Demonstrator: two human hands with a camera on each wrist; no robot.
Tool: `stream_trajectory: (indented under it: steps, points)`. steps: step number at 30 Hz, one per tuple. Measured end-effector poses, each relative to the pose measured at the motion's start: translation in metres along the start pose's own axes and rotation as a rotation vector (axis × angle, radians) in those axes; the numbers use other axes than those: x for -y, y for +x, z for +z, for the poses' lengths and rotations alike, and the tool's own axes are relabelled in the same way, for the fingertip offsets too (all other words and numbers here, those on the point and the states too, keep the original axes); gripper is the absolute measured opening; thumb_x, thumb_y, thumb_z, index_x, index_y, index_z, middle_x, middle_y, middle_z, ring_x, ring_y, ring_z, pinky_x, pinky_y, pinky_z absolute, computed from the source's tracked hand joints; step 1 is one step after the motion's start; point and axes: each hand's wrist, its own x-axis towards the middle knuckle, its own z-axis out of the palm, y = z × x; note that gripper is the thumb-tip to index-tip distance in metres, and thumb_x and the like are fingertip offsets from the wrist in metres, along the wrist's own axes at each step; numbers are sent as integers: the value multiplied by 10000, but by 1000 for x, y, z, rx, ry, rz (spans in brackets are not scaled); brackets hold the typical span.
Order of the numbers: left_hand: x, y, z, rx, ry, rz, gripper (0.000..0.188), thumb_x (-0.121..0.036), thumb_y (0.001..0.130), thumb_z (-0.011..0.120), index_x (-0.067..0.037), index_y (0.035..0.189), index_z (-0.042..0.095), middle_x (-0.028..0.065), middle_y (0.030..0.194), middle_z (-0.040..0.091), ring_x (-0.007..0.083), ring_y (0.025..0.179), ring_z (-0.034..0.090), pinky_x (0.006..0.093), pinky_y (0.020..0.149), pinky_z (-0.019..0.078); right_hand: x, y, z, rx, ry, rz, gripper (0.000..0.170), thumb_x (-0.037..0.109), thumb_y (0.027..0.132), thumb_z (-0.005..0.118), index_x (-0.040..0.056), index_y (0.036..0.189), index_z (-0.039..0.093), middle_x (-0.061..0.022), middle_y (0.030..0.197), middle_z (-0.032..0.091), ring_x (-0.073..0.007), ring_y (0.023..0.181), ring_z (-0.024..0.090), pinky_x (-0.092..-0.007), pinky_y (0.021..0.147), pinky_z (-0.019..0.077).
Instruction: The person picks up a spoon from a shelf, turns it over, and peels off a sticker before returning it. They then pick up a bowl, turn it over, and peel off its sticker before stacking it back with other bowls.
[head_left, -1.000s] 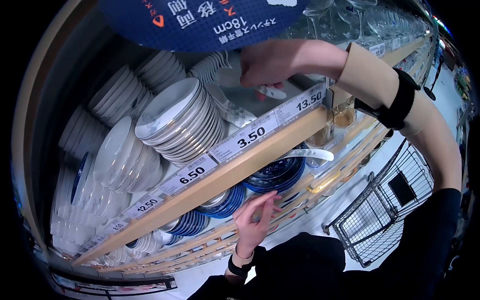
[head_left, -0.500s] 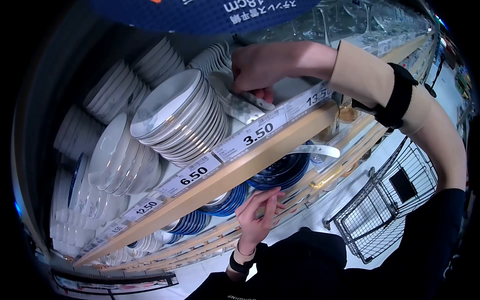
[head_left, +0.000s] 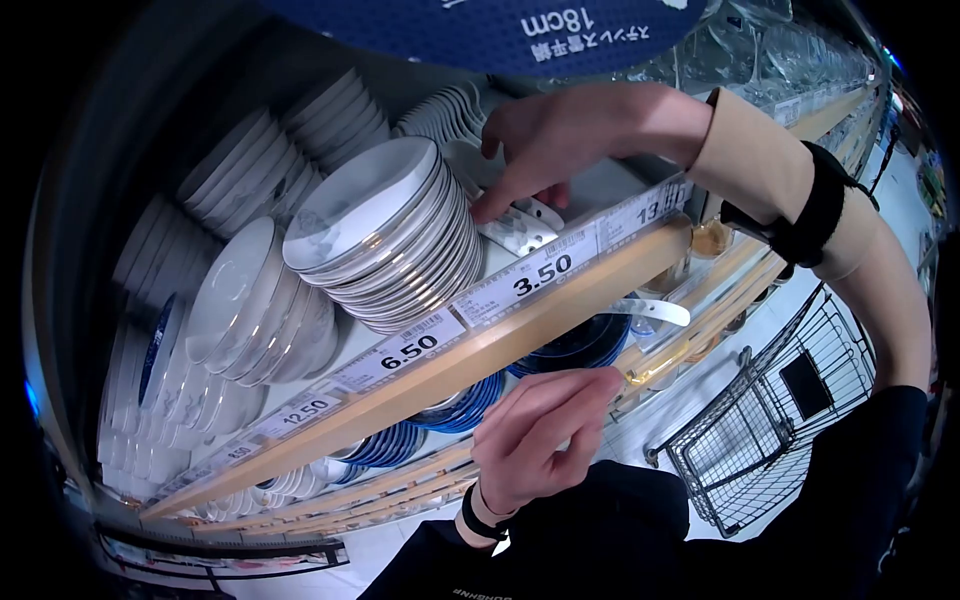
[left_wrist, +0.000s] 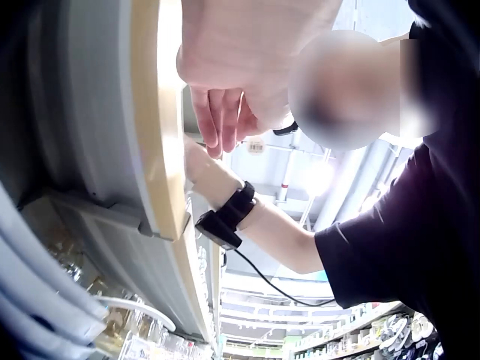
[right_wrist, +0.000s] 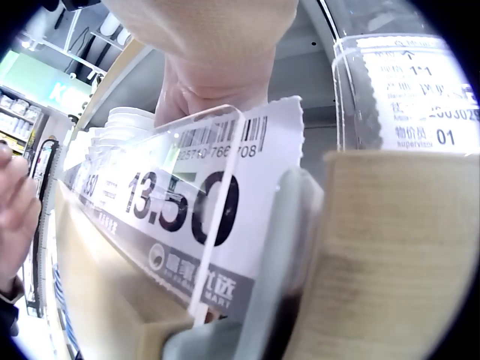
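Note:
My right hand [head_left: 565, 135] reaches over the shelf edge onto white spoons [head_left: 518, 232] with patterned handles, which lie just behind the price labels. Its thumb and forefinger are spread apart, with the fingertips right at the handles. The hand hides part of the spoons. In the right wrist view only the base of the right hand [right_wrist: 217, 75] shows, behind a 13.50 label. Lower down, my left hand [head_left: 540, 435] hangs in front of the shelf, fingers loosely bent and holding nothing.
A stack of white bowls [head_left: 400, 250] stands left of the spoons. A row of curved white spoons [head_left: 440, 115] lies behind. The wooden shelf edge [head_left: 420, 375] bears price labels. Blue dishes [head_left: 575, 345] sit below, a blue sign [head_left: 520, 30] hangs overhead, and a shopping cart [head_left: 750, 420] stands right.
My right hand lowered a spoon onto the others, then spread its thumb and forefinger off it. My left hand has turned and come up a little to the right.

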Motion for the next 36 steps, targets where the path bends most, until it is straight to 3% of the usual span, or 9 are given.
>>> stream_trajectory:
  steps: [5, 8, 11, 18, 21, 24, 30, 33, 36]
  points:
    - [-6, 32, 2, -2, 56, 53, 306, 24, 730, 736, 11, 1036, 724, 106, 1059, 708, 276, 908, 698, 344, 762, 556, -3, 1, -2, 38, 80, -40, 802, 450, 785, 763, -164, 1250, 539, -139, 790, 702, -197, 709, 701, -283, 660, 553]
    - [-5, 48, 7, 22, 181, 51, 287, -10, 741, 734, 26, 1024, 711, 129, 1073, 685, 304, 946, 673, 364, 791, 534, 1, -2, -7, 98, 120, 49, 702, 422, 769, 774, -86, 1206, 563, -169, 1032, 677, -205, 828, 700, -304, 805, 550]
    - [-3, 58, 13, 73, 391, 15, 302, -40, 765, 718, 40, 1054, 676, 150, 1059, 656, 301, 955, 636, 382, 816, 501, -2, -2, -7, 82, 122, 55, 712, 429, 772, 766, -87, 1214, 556, -168, 1041, 679, -213, 853, 707, -303, 812, 549]
    - [3, 81, 20, 25, 513, 115, 255, -71, 790, 727, 34, 1013, 659, 121, 985, 624, 280, 873, 602, 385, 716, 470, -3, 5, -20, 80, -81, 5, 590, 455, 844, 697, -88, 1066, 638, -155, 987, 697, -208, 849, 711, -311, 797, 567]
    - [10, 83, 29, 9, 540, 29, 221, -163, 856, 722, 29, 947, 659, 119, 891, 618, 275, 811, 600, 377, 676, 458, -7, 27, -29, 26, -155, -51, 485, 403, 886, 668, -66, 1010, 669, -145, 964, 707, -209, 830, 712, -295, 735, 597]
    - [-5, 95, 27, 252, 675, -174, 278, -245, 898, 688, 31, 926, 666, 130, 806, 634, 274, 776, 619, 372, 669, 467, -2, 34, -37, 16, -221, -168, 462, 375, 884, 673, -66, 1021, 666, -151, 972, 706, -211, 837, 712, -299, 722, 606]
    - [-2, 98, 28, 278, 722, -126, 358, -315, 912, 681, -20, 730, 592, 127, 674, 607, 276, 671, 625, 372, 604, 479, 2, 37, -35, 37, -247, -199, 456, 367, 882, 670, -67, 1023, 666, -153, 973, 706, -213, 838, 712, -301, 720, 606]
    - [-6, 99, 25, 344, 716, -198, 340, -303, 918, 683, 35, 882, 673, 163, 752, 670, 322, 691, 654, 407, 603, 496, 4, 37, -32, 35, -253, -205, 453, 362, 881, 668, -67, 1023, 666, -155, 973, 706, -215, 838, 712, -302, 719, 606]
    - [-5, 98, 26, 306, 699, -167, 338, -303, 912, 688, 24, 835, 650, 157, 734, 661, 322, 678, 652, 410, 589, 492, 5, 36, -32, 33, -252, -204, 450, 358, 880, 667, -68, 1024, 667, -156, 973, 705, -216, 839, 712, -303, 718, 605]
